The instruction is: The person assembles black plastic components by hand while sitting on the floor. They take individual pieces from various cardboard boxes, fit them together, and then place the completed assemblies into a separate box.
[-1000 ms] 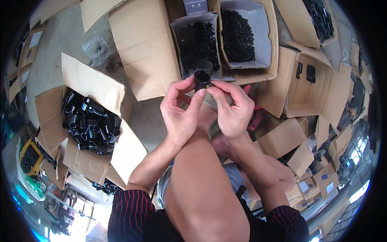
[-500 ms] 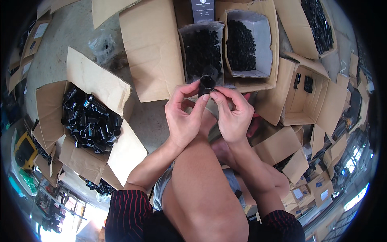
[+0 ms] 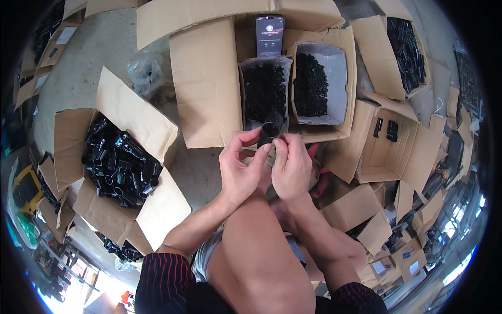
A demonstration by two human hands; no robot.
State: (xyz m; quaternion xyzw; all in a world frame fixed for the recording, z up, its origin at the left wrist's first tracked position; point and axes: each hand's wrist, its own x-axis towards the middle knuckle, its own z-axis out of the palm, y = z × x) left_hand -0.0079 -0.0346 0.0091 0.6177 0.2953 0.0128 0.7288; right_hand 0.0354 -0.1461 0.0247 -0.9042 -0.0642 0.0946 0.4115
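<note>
A short black tubular plastic part (image 3: 266, 138) is held up in front of me, its round open end facing up. My left hand (image 3: 241, 170) pinches it from the left between thumb and fingers. Against its right side, my right hand (image 3: 291, 167) is closed, fingers curled and thumb pressed to the index finger. Anything small in that pinch is hidden. Just beyond the part is a tray of small black pieces (image 3: 264, 91). To its right, a second grey-lined tray (image 3: 338, 86) holds more small black pieces along its left side.
Both trays sit in a large carton (image 3: 206, 83), with a phone (image 3: 269, 37) propped behind them. An open carton at left holds a heap of black tubular parts (image 3: 121, 165). Another carton (image 3: 384, 159) at right contains two black pieces. Long black parts (image 3: 405, 57) fill a carton at far right.
The boxes and my hands appear lower in the picture, and more of the phone shows. My right fingers have curled in more tightly beside the black part; my left hand keeps its pinch.
</note>
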